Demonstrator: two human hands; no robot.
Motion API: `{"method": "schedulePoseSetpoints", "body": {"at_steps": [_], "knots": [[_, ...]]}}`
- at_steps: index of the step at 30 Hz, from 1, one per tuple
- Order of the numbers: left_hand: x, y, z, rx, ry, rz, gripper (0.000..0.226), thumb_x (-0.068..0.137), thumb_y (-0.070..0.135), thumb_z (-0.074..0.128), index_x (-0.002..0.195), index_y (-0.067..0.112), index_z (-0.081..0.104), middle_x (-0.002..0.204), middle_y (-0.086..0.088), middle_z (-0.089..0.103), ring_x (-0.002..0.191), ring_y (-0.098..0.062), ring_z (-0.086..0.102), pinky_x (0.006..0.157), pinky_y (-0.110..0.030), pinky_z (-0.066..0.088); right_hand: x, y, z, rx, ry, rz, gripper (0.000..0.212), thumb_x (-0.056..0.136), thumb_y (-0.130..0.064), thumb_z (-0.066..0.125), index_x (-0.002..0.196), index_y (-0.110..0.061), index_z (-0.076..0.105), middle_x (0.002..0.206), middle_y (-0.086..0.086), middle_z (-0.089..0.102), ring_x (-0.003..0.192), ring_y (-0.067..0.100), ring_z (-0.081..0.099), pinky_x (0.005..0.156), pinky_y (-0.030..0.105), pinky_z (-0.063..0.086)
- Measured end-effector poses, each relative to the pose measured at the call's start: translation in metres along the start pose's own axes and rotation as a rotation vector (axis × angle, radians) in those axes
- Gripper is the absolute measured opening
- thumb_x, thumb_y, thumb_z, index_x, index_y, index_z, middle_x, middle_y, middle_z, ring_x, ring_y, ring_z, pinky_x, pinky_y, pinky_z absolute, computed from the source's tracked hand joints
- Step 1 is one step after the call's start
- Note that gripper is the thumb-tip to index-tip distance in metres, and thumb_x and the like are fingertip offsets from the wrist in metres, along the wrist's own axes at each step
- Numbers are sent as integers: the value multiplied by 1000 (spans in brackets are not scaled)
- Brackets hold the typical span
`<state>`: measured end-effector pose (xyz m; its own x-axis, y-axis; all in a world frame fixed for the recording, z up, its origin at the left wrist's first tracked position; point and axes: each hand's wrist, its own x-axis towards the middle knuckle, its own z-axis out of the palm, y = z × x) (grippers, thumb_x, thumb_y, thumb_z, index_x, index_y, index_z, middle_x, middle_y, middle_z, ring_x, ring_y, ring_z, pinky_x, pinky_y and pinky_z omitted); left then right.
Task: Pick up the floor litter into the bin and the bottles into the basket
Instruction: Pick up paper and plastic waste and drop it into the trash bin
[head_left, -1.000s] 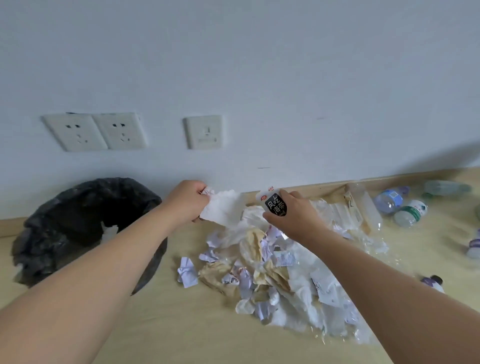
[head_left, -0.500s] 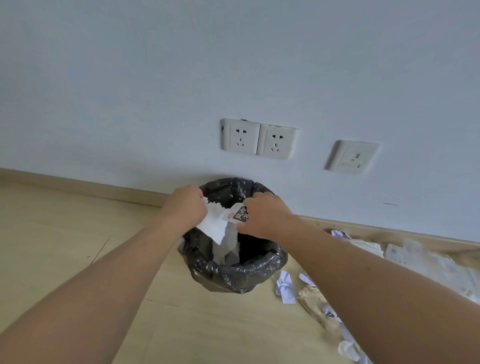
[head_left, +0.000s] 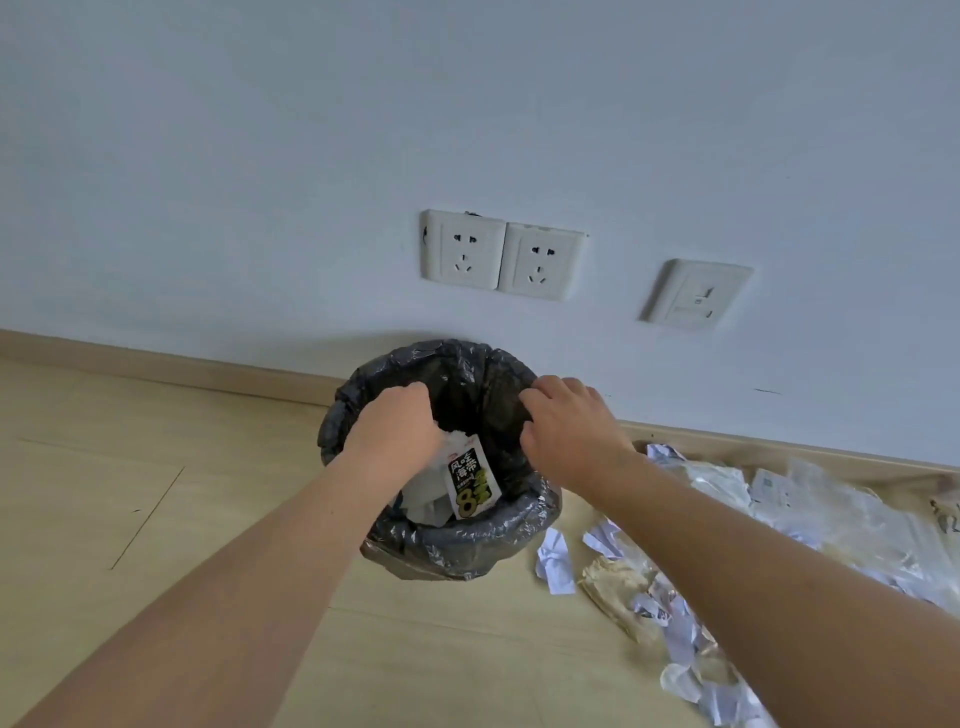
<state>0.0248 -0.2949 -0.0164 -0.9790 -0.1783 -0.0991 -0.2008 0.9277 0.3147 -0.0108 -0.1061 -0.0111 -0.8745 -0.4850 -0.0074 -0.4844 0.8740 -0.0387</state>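
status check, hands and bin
Left hand and right hand open over bin. Snack wrapper inside. Litter pile remains on floor.

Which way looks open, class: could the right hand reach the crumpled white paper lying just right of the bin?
Probably yes. The right hand hovers empty over the bin, and the crumpled white paper lies uncovered on the floor just below it, with nothing between.

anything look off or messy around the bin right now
Yes. A heap of crumpled paper and clear plastic litter is strewn over the floor right of the bin, along the wall. One socket plate sits tilted, unlike the two beside it. Both hands, left and right, are over the bin.
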Motion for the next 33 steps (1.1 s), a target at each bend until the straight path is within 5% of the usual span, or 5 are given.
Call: {"method": "schedulePoseSetpoints", "body": {"at_steps": [7, 15, 24, 29, 33], "knots": [[4, 127, 20, -101, 137, 386, 21, 94, 7, 41, 108, 4, 56, 103, -10, 58, 91, -28, 57, 80, -43, 50, -81, 114, 2, 134, 5, 414, 40, 91, -20, 45, 131, -16, 49, 135, 4, 48, 122, 26, 45, 101, 35, 36], [-1, 224, 142, 138, -336, 431, 14, 90, 10, 46, 99, 10, 56, 94, -10, 60, 93, -32, 61, 69, -35, 44, -178, 222, 68, 229, -195, 682, 41, 93, -20, 45, 134, -18, 47, 135, 4, 50, 120, 25, 48, 98, 34, 37], [23, 181, 220, 284, -474, 326, 10, 86, 14, 53, 91, 22, 50, 112, -5, 57, 106, -29, 57, 82, -36, 47, -140, 229, 112, 264, -143, 435, 42, 97, -31, 42, 139, -24, 42, 139, -1, 44, 127, 23, 40, 106, 35, 33], [30, 155, 234, 205, -389, 288, 34, 94, 15, 48, 128, 17, 51, 113, 1, 61, 99, -23, 60, 76, -30, 47, -89, 209, 128, 152, -176, 293, 46, 96, -36, 44, 140, -23, 40, 143, 1, 39, 128, 26, 35, 107, 37, 28], [29, 148, 231, 105, -361, 161, 19, 92, 15, 47, 107, 21, 56, 109, 4, 65, 95, -22, 59, 72, -29, 45, -72, 202, 139, -88, -305, 219, 33, 92, -31, 49, 122, -19, 54, 131, 6, 43, 120, 29, 34, 101, 39, 26]]}}
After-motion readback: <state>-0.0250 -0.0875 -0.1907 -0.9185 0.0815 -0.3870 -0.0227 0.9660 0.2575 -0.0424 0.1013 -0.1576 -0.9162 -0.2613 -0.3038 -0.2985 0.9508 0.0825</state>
